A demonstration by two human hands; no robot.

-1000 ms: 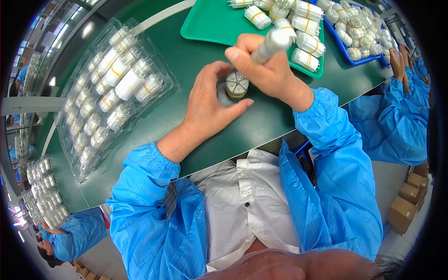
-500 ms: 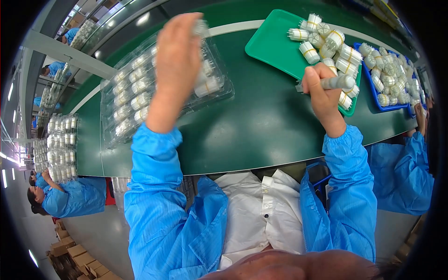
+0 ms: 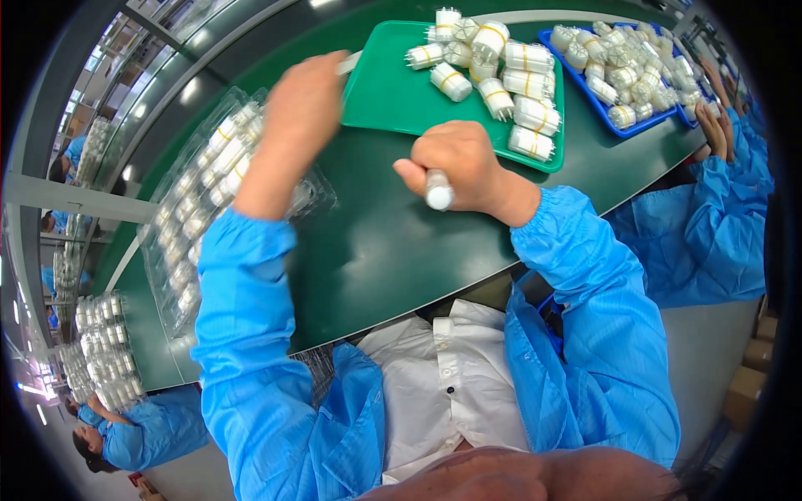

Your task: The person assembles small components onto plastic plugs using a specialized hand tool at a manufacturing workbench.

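My right hand (image 3: 458, 160) is closed around a white cylindrical part (image 3: 439, 191), its round end pointing toward me, just in front of the green tray (image 3: 380, 96). That tray holds several white cylinders with yellow bands (image 3: 510, 83). My left hand (image 3: 302, 102) is blurred and stretched out over the far end of a clear plastic blister tray (image 3: 205, 188) filled with white cylinders. I see only the back of this hand, so its fingers and anything in them are hidden.
All of this lies on a dark green conveyor belt (image 3: 376, 250). A blue tray (image 3: 622, 129) heaped with white parts sits at the right, where a co-worker's hand (image 3: 717, 125) in a blue sleeve works. More clear trays (image 3: 104, 351) stand at the far left near another person.
My left hand moved right along the clear tray toward the green tray. My right hand drew back from the green tray toward me, still gripping the white cylinder.
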